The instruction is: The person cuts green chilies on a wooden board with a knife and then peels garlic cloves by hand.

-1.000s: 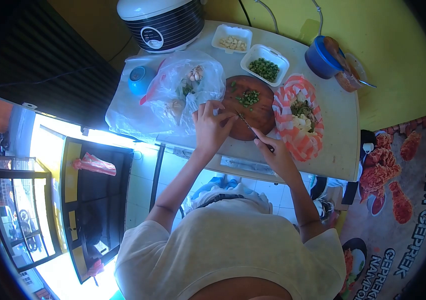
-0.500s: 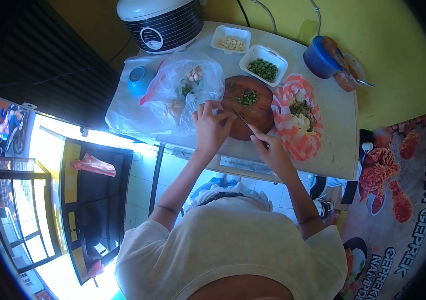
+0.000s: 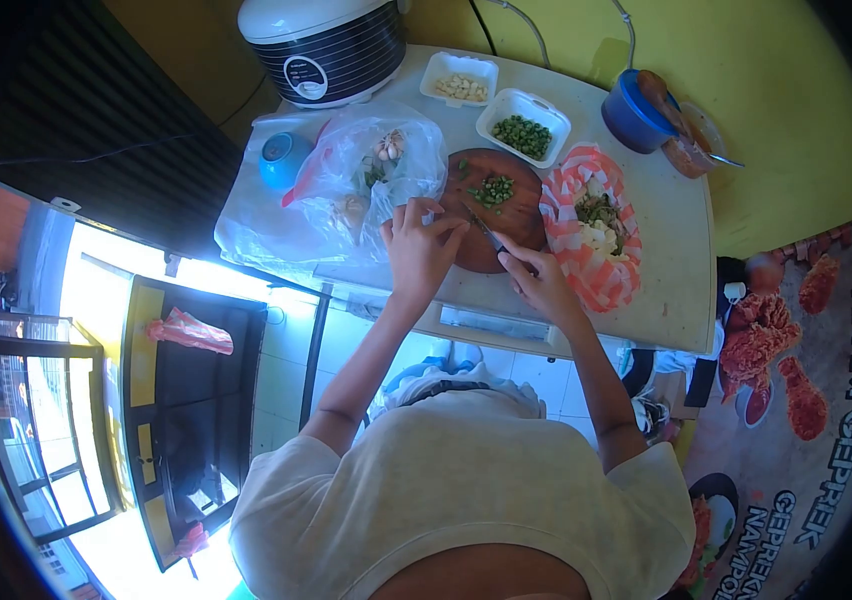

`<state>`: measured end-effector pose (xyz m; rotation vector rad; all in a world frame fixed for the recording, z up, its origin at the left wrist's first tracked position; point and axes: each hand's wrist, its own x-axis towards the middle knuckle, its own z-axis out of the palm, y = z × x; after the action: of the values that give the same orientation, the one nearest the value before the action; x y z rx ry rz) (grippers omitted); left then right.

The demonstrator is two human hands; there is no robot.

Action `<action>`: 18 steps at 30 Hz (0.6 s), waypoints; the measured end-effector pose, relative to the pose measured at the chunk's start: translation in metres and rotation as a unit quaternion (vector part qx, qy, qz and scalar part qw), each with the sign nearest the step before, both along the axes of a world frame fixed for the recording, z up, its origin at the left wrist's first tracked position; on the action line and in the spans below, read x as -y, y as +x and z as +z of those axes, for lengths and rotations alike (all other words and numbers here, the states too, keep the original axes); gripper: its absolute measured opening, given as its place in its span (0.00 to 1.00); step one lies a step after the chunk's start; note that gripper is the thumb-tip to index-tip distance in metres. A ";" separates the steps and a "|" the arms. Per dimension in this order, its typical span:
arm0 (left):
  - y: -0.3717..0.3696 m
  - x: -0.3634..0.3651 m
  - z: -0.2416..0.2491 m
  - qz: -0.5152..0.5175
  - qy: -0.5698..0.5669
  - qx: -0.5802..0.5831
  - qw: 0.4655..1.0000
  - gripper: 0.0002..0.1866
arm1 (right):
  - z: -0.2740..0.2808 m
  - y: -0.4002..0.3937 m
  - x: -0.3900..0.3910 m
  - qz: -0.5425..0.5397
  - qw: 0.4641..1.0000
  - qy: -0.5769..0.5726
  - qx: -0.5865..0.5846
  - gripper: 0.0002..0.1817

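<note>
At the round brown wooden board's [image 3: 516, 215] five o'clock edge, the right hand [image 3: 538, 280] grips a slim metal knife [image 3: 489, 234], fingers closed. At eight, the left hand [image 3: 418, 252] bunches its fingertips, any contents unclear; chopped green pieces [image 3: 494, 191] lie towards twelve.

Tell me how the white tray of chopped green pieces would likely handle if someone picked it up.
The white tray looks like thin foam, so it is probably light and could flex or dent if squeezed. The chopped green pieces lie loose and uncovered, so they would likely slide or spill if it tilted.
</note>
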<state>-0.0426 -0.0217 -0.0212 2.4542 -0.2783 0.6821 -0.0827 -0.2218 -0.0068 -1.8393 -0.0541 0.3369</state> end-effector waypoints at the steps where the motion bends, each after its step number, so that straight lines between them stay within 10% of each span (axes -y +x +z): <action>1: 0.000 0.000 0.002 0.002 -0.002 -0.012 1.000 0.06 | -0.002 0.001 -0.001 -0.006 1.000 0.020 0.010 0.24; 18: 0.010 -0.019 0.010 -0.017 0.030 -0.001 0.999 0.05 | 0.010 -0.001 0.005 -0.009 0.995 0.097 -0.034 0.25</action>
<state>-0.0328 -0.0030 -0.0107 2.5017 -0.3429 0.6649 -0.0839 -0.2263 0.0032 -1.6352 -0.0232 0.3683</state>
